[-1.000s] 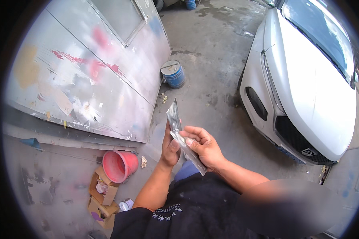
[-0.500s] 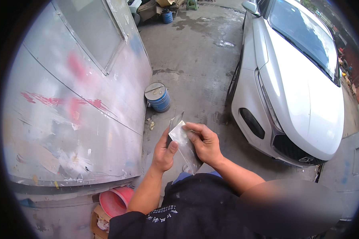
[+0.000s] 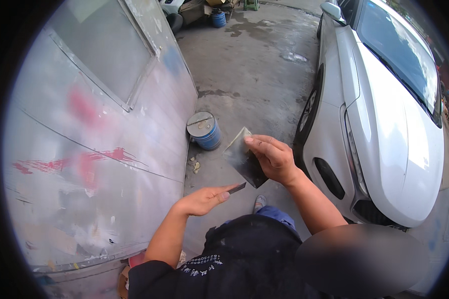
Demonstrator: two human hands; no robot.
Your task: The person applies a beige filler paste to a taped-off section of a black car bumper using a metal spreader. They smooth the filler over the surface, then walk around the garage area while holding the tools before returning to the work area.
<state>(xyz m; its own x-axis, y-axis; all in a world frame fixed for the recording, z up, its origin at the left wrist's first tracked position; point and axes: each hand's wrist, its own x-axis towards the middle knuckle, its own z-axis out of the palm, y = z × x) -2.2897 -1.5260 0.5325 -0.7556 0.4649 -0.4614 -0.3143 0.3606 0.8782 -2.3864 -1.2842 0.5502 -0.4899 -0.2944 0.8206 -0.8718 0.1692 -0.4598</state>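
Note:
In front of my body, at chest height, my left hand (image 3: 203,200) pinches a thin, dark, flat strip (image 3: 238,188) between thumb and fingers. It is seen nearly edge-on, so its exact kind is unclear. Higher and to the right, my right hand (image 3: 277,159) grips a flat see-through plastic pouch (image 3: 240,157) by its upper edge. The pouch hangs tilted and looks dark toward its lower corner; whether anything lies inside, I cannot tell. A small gap separates the strip from the pouch.
A paint-smeared grey wall panel (image 3: 134,164) rises on my left. Beyond my hands, a lidded blue bucket (image 3: 204,130) stands on the concrete floor. A white car (image 3: 389,134) fills the right side. Low left are a red tub (image 3: 136,259) and a cardboard box (image 3: 122,284).
My hands have moved apart. The pouch, held between both hands before, is now in my right hand alone, farther right. My left hand has dropped slightly with the dark strip.

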